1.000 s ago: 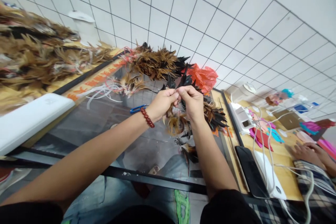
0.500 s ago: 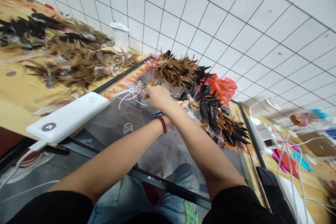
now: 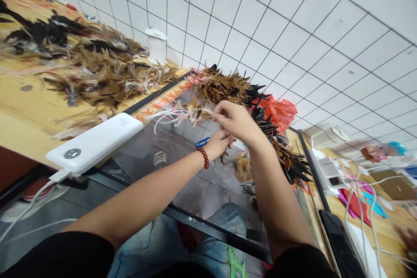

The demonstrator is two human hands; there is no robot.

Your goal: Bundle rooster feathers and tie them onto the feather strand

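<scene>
My right hand is raised over the glass table top, its fingers pinched on a thin white strip that runs left to a tangle of white and pink strips. My left hand, with a red bead bracelet on the wrist, sits just under the right and is closed on a bundle of brown and black feathers. Blue scissors lie on the glass just left of my left hand. A thick string of brown feathers lies behind both hands.
A heap of brown and black feather bundles covers the wooden table at left. A white power bank with a cable lies at its edge. A white spool stands by the tiled wall. A red plastic bag, white cables and coloured paper lie at right.
The view swung left. My right hand reached left across to the strips, then drew back up and to the right with a strip pinched. My left hand stayed low with the feathers.
</scene>
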